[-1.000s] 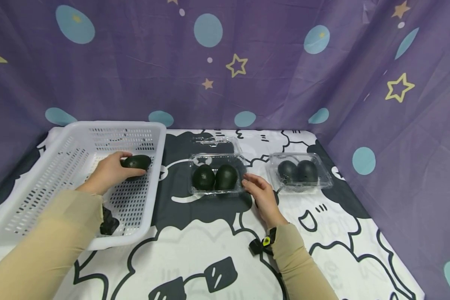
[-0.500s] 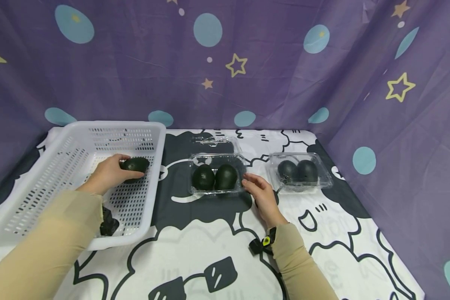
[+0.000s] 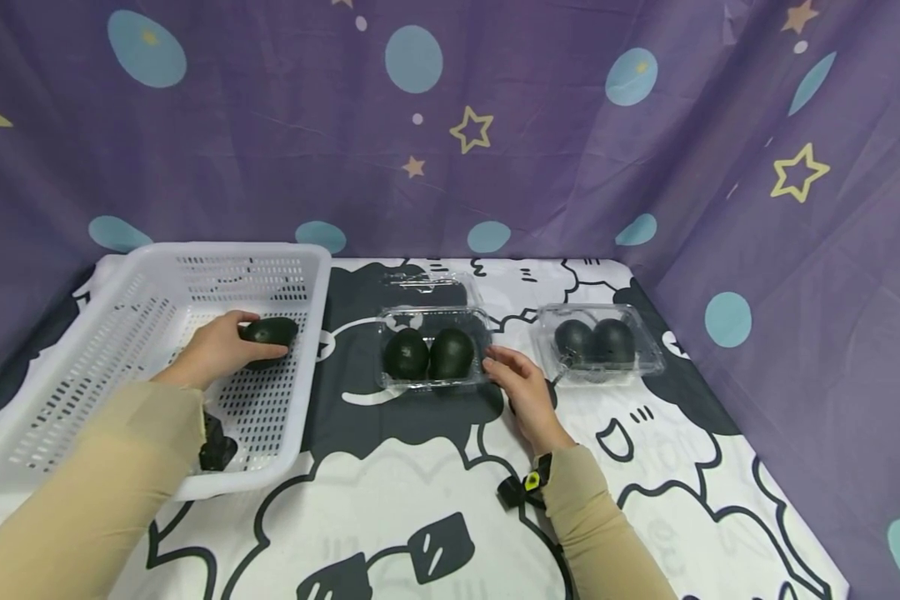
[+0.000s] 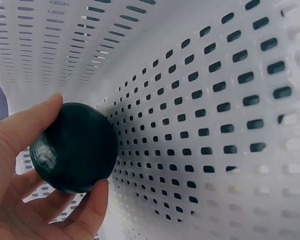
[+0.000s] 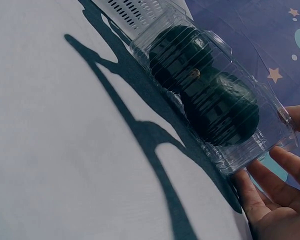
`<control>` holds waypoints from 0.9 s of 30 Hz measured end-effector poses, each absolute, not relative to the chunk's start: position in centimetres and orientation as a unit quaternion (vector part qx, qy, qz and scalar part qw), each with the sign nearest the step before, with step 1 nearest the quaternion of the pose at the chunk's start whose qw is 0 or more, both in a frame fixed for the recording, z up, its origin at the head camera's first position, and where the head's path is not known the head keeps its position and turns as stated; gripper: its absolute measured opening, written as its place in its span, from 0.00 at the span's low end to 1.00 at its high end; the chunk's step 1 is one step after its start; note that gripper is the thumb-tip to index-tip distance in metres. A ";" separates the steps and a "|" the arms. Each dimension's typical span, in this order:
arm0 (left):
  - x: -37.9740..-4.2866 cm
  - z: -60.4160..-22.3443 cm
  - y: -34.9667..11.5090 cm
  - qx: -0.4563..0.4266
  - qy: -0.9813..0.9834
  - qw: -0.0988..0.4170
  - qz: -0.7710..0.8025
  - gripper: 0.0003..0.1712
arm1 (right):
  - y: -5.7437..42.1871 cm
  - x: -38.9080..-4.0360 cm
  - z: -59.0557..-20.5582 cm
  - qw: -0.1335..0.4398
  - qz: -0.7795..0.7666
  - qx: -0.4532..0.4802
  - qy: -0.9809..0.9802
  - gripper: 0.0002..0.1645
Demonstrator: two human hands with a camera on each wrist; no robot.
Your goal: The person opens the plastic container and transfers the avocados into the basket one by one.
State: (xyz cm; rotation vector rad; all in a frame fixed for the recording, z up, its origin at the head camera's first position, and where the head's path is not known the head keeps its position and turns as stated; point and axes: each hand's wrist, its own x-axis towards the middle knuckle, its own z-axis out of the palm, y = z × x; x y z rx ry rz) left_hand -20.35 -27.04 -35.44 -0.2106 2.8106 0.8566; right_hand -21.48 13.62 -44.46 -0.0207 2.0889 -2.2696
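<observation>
Inside the white basket [image 3: 317, 333], my left hand [image 3: 213, 346] grips a dark green avocado [image 3: 270, 332], thumb on one side and fingers on the other. The left wrist view shows this avocado [image 4: 80, 150] close to the perforated basket wall [image 4: 205, 110]. At the table's middle, a clear plastic clamshell box [image 3: 437, 387] has its lid [image 3: 427, 292] folded back, with two avocados [image 3: 452, 353] side by side in it. My right hand [image 3: 528, 396] touches the box's right end with extended fingers; in the right wrist view, fingertips [image 5: 257, 167] lie against its clear wall.
To the right stands another clear box [image 3: 648, 358] holding two avocados [image 3: 596, 343]; its lid appears down. A black device [image 3: 512, 492] with a cable sits at my right wrist. A purple curtain [image 3: 330, 150] hangs behind the cartoon-print tablecloth [image 3: 390, 500].
My left hand and its avocado have shifted slightly left and lower inside the basket, then stayed nearly still. The right hand and the boxes have not visibly moved.
</observation>
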 end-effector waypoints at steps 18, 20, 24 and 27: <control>-20.1 -34.2 -26.6 -0.052 0.945 0.093 0.308 0.54 | 13.6 -21.4 -44.4 0.026 -0.732 -0.013 0.681 0.26; -20.1 -34.0 -26.5 -0.054 0.946 0.092 0.307 0.54 | 13.6 -21.4 -44.3 0.025 -0.731 -0.012 0.682 0.26; -20.2 -33.6 -26.4 -0.057 0.947 0.084 0.304 0.55 | 13.6 -21.4 -44.3 0.027 -0.731 -0.010 0.681 0.26; -20.2 -33.2 -26.3 -0.055 0.947 0.076 0.306 0.55 | 13.7 -21.3 -44.4 0.030 -0.735 -0.011 0.678 0.26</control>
